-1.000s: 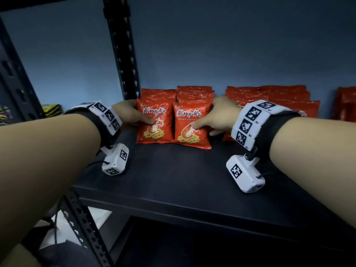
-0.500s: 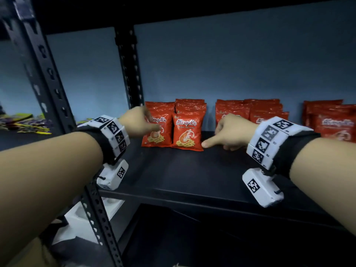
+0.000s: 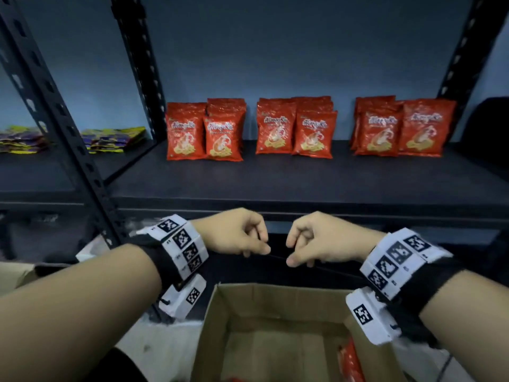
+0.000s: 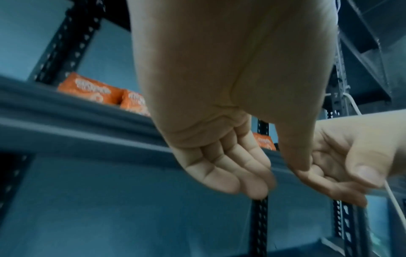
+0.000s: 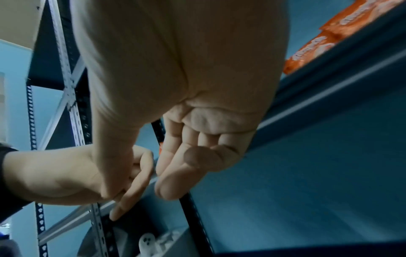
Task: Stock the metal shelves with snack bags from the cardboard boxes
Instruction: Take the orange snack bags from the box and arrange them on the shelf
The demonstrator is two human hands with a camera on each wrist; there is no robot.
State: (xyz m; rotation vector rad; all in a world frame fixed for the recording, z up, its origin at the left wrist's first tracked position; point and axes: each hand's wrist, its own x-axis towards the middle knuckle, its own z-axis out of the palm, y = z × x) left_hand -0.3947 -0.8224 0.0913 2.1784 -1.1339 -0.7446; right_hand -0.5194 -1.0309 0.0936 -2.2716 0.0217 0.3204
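Red snack bags stand upright on the dark metal shelf (image 3: 275, 186) in three groups: left (image 3: 205, 133), middle (image 3: 294, 130) and right (image 3: 405, 130). Below the shelf's front edge, my left hand (image 3: 259, 249) and right hand (image 3: 294, 253) hang close together above an open cardboard box (image 3: 275, 299). Both hold nothing. The left wrist view shows the left hand (image 4: 241, 173) with its fingers loosely curled, and the right wrist view shows the right hand (image 5: 186, 165) the same way. One red bag (image 3: 352, 362) lies against the box's right inner wall.
A black perforated upright (image 3: 68, 139) stands at the left of the shelf. Purple and yellow bags (image 3: 110, 139) lie flat on the neighbouring shelf. Another cardboard edge (image 3: 16, 274) shows at far left, and a dark object (image 3: 487, 133) sits at the shelf's right end.
Both hands have left the front red bags on the shelf and dropped back below its front edge, over the box. The view has pulled back and tilted down.
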